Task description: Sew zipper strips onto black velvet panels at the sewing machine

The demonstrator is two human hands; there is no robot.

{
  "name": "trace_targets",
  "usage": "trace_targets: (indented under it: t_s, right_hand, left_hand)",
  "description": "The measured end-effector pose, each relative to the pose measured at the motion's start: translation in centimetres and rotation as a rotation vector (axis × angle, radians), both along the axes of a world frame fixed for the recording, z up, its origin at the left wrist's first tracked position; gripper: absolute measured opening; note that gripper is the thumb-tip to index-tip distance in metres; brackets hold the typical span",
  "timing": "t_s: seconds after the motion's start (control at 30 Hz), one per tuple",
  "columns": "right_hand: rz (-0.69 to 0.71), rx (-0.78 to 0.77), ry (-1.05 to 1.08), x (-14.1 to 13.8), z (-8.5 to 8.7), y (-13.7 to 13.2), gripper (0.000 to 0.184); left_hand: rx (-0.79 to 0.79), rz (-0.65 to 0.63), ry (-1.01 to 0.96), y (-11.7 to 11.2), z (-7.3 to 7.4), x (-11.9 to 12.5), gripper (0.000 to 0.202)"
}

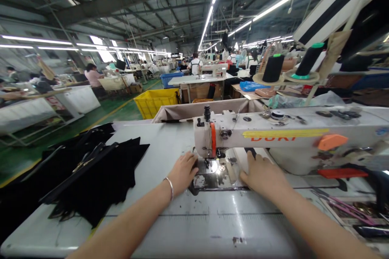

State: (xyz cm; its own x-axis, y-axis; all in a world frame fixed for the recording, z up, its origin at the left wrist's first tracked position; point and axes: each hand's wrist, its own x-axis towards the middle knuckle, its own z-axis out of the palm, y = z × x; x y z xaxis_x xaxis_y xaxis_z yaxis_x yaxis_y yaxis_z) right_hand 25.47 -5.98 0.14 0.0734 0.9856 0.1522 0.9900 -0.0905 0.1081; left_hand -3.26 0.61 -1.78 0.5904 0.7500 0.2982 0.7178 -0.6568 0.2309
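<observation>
Head view. My left hand [182,170] lies flat, fingers loosely together, on the metal needle plate [212,176] just left of the presser foot [209,164]. My right hand [261,174] rests palm-down with fingers spread, just right of the needle, touching the plate's edge. Neither hand pinches anything that I can see; I cannot tell whether any fabric lies under them. The plate is scuffed, shiny steel, hard and slick. The sewing machine [273,133] has a long, cream, rigid enamel arm. A stack of black fabric pieces [97,174] lies well apart on the left of the pale, smooth surface [170,141]. I judge these soft, limp and light, best taken by a corner or edge. Two black thread cones [273,68] stand behind. A thin bracelet [170,186] circles the left wrist.
</observation>
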Motion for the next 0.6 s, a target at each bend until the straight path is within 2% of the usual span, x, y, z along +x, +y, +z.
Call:
trace_targets:
  t_s: [0.1, 0.2, 0.47, 0.6]
  right_hand:
    - [-0.005, -0.04, -0.015, -1.1, 0.2, 0.6, 0.062]
    - [-0.006, -0.053, -0.039, -1.5, 0.4, 0.8, 0.053]
    - [-0.053, -0.05, -0.08, -1.1, 0.3, 0.1, 0.06]
    - [-0.034, -0.07, -0.077, -1.2, 2.5, -0.6, 0.059]
  left_hand:
    - [-0.042, -0.035, -0.034, -2.7, -0.2, -0.6, 0.04]
    - [-0.027, -0.056, -0.062, -3.8, -0.5, -0.9, 0.036]
    - [0.01, -0.057, -0.038, -3.4, -1.0, -0.6, 0.033]
    - [0.006, -0.06, -0.056, -3.4, -1.2, -0.7, 0.032]
